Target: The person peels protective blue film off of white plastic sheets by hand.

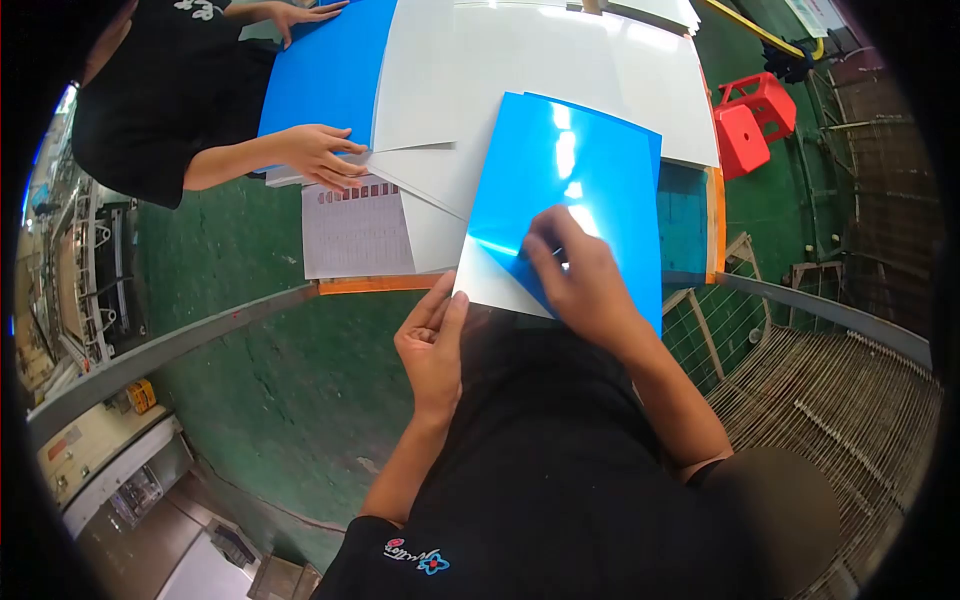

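Note:
In front of me a white sheet is covered by glossy blue film, whose near left corner is peeled back and folded over. My right hand pinches that lifted corner of film, fingers curled in. With thumb and fingers, my left hand grips the bare white corner of the sheet at its left edge. The far part of the sheet lies over the table; its near edge sticks out toward my body. Another blue layer shows slightly behind its right edge.
Across the left side, a co-worker's hand rests by another blue sheet. White sheets cover the table, beside a printed paper. Red stools stand to the right. A metal rail runs at left, a wire rack at right.

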Motion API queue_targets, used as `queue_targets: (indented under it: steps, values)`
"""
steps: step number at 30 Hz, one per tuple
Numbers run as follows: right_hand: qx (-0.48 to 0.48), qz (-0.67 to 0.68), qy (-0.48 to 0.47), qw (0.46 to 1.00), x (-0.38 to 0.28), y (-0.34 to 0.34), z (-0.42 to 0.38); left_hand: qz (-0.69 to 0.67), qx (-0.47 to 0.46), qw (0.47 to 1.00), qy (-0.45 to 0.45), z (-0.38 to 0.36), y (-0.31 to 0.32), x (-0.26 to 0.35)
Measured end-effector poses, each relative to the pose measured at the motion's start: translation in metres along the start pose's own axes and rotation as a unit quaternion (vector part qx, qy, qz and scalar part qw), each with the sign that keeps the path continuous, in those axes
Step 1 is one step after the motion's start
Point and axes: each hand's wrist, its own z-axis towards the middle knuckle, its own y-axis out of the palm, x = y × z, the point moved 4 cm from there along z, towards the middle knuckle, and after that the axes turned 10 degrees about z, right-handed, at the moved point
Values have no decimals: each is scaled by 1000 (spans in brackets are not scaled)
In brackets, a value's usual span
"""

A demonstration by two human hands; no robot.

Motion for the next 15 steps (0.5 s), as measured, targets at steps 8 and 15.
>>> queue_targets:
  steps: [8,15]
  values:
    - [65,140,113,982,51,-71,38,-19,18,999,-43,9,-19,-20]
    - [160,125,157,967,91,-150,47,-14,33,997,-61,18,-25,-40]
